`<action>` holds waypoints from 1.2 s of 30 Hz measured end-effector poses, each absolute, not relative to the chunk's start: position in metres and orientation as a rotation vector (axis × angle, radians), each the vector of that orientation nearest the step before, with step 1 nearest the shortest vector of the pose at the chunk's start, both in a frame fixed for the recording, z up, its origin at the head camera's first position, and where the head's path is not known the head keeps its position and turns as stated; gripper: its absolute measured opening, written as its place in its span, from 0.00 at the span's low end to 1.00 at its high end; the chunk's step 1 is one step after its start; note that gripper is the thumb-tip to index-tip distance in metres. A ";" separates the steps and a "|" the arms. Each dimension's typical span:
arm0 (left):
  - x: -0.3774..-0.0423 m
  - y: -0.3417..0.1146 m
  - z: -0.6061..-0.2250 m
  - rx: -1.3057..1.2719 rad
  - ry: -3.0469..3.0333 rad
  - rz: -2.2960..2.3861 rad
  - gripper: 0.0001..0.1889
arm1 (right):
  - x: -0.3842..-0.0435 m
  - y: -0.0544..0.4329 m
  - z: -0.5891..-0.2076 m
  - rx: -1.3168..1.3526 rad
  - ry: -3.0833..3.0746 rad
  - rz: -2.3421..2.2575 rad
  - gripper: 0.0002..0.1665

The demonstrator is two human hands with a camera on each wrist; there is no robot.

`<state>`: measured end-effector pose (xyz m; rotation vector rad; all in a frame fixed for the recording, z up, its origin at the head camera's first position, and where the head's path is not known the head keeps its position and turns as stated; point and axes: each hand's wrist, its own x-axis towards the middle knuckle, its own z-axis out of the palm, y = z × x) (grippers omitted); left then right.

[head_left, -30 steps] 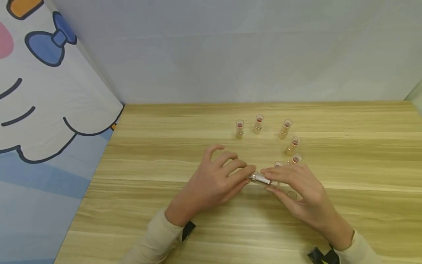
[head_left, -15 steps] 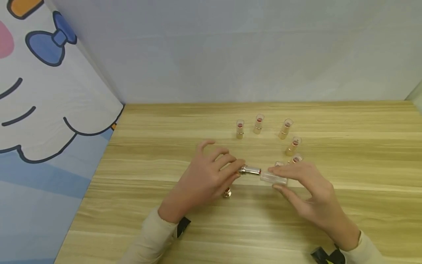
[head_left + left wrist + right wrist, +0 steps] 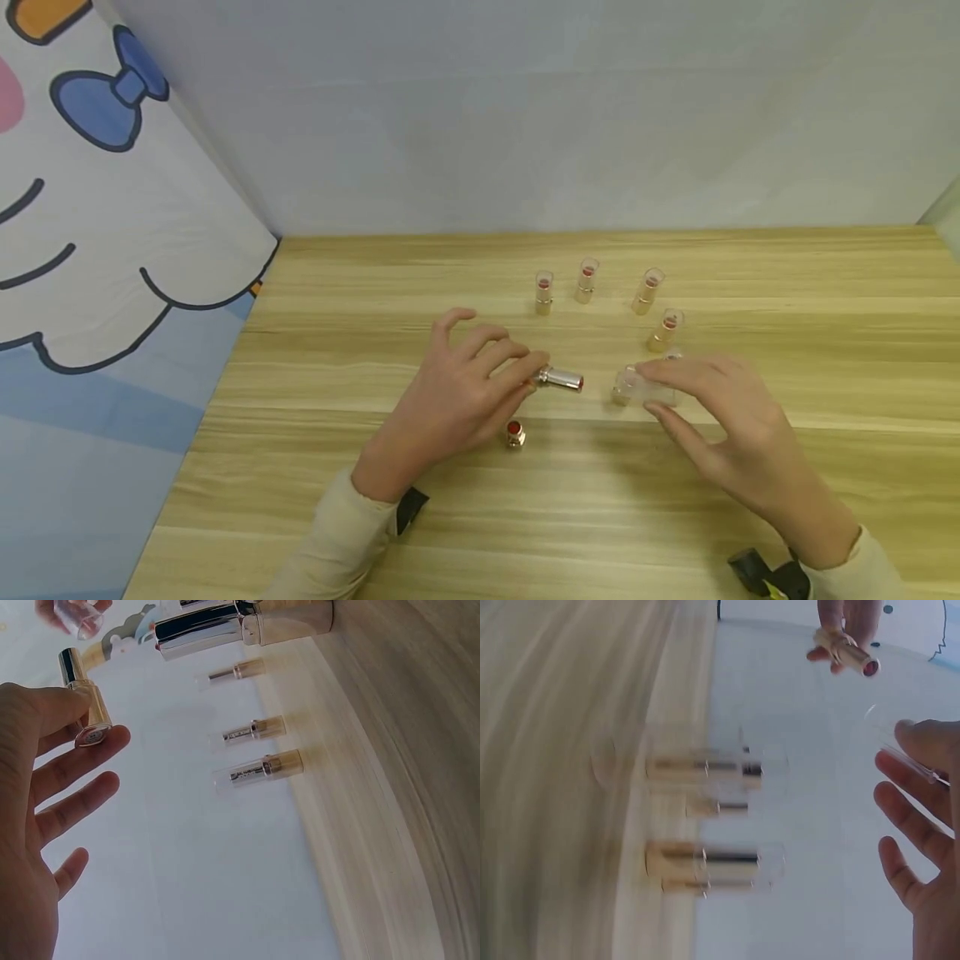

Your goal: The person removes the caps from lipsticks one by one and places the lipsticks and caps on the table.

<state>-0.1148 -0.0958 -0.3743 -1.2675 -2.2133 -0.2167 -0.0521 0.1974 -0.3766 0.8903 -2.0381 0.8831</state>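
Observation:
My left hand (image 3: 472,392) pinches an uncapped lipstick (image 3: 562,379) between thumb and forefinger, its red tip facing right; the other fingers are spread. In the left wrist view the base of this lipstick (image 3: 94,735) faces the camera. A clear lipstick cap (image 3: 660,392) is pinched between the thumb and forefinger of my right hand (image 3: 742,433), a gap away from the lipstick. The right wrist view shows the cap (image 3: 904,757) as a thin clear outline. Below my left hand, a second uncapped lipstick (image 3: 514,433) stands upright on the table.
Several capped lipsticks stand in a curve farther back, among them a left one (image 3: 543,293) and a right one (image 3: 666,330). Another lipstick (image 3: 621,390) stands just left of the held cap. A pale cloth (image 3: 525,125) hangs behind the wooden table (image 3: 337,333).
The cap has come off the lipstick. My right hand has moved right with the cap, my left hand slightly left with the lipstick. The standing uncapped lipstick has come into view.

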 end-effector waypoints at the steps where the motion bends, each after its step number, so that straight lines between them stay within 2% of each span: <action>1: -0.115 -0.096 -0.374 -1.266 -2.215 -0.217 0.12 | -0.052 0.201 -0.375 0.876 -2.053 0.862 0.26; 15: -0.117 -0.097 -0.376 -1.265 -2.212 -0.233 0.12 | -0.040 0.247 -0.389 0.838 -2.289 0.603 0.30; 28: -0.117 -0.095 -0.377 -1.262 -2.210 -0.238 0.13 | -0.035 0.260 -0.409 0.787 -2.586 0.406 0.40; 29: -0.117 -0.095 -0.378 -1.262 -2.211 -0.238 0.13 | -0.034 0.261 -0.410 0.788 -2.602 0.399 0.36; 33: -0.117 -0.094 -0.379 -1.263 -2.215 -0.234 0.13 | -0.032 0.264 -0.415 0.798 -2.656 0.373 0.12; 34: -0.117 -0.094 -0.379 -1.263 -2.218 -0.234 0.13 | -0.032 0.264 -0.416 0.800 -2.667 0.365 0.12; 36: -0.116 -0.094 -0.380 -1.263 -2.221 -0.233 0.13 | -0.031 0.264 -0.418 0.806 -2.680 0.351 0.19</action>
